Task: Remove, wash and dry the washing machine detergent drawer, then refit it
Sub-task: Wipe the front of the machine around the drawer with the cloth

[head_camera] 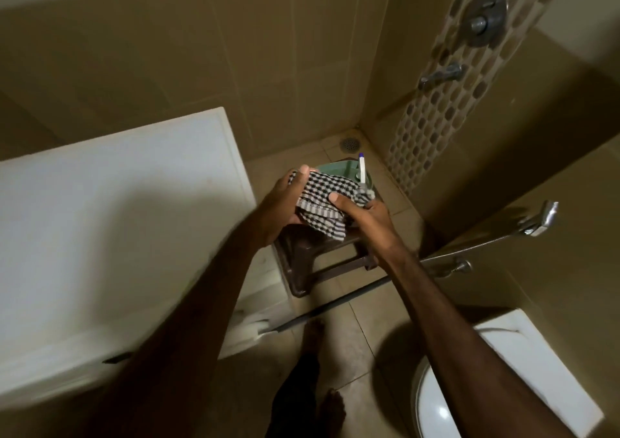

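My left hand (pixel 285 199) and my right hand (pixel 367 218) both grip a black-and-white checked cloth (pixel 322 191) in front of me, over a brown plastic stool (pixel 312 263). The cloth is bunched between my palms, my left thumb on its top edge and my right thumb pressing its middle. The detergent drawer is not visible; whatever the cloth wraps is hidden. The white washing machine (pixel 117 209) stands to my left, its flat top facing the camera.
A green bucket (pixel 335 168) holding a white brush (pixel 362 169) sits behind the stool near the floor drain (pixel 349 143). A wall tap (pixel 439 77) and a hand sprayer (pixel 540 218) are on the right wall. The toilet (pixel 486 387) is at the lower right, with my bare feet (pixel 313 333) on the tiles.
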A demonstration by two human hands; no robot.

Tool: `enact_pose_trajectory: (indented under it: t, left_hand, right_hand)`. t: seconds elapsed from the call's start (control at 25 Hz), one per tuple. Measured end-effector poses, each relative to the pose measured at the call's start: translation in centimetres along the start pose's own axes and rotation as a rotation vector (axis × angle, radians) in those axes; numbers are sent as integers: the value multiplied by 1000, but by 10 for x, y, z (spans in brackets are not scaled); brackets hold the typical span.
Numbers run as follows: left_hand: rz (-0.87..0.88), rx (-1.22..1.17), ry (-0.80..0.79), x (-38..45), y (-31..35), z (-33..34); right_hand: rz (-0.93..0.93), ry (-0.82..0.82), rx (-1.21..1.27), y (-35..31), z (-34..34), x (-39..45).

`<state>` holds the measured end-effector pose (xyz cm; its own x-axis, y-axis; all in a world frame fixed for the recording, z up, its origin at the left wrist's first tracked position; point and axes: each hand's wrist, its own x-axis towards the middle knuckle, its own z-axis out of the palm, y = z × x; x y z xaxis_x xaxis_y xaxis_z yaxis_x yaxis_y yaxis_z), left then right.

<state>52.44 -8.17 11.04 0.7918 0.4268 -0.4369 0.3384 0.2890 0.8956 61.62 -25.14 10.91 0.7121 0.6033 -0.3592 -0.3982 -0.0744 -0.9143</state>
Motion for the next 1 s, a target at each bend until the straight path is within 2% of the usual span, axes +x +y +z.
enact_pose_trajectory:
  t: [0.12,0.2,0.28,0.36,0.48,0.6,0.72,0.76,0.88,1.0]
  left_hand:
    - [7,222,131,-38,-13,-5]
    - [50,480,156,-63,-17,-16]
    - [63,679,251,-80,-29,-37]
    - [88,604,296,-97,-39,-57]
    - [95,277,174,-114,-50,-81]
    - [75,305,83,-129,-57,-109]
    - [89,323,189,-140,-74,-174]
    - [117,401,239,-145,-81,-200]
    - [157,884,383,-157,-104,-278]
    - [265,1243,402,-156,-120,-340]
  right_hand:
    - [91,-23,43,27,24,-27]
    - [118,34,40,48,40,-38]
    - [110,86,47,64,59,-49]
    - [129,92,65,73,78,-60]
    - [158,54,34,81,104,-72]
    - [57,174,-41,89,116,-77]
    - [-96,357,-92,99,119,-81]
    - [-132,398,-119,101,118,-82]
    - [-245,406,-227,115,113,-83]
    - [-348,332,-407,139,115,-76]
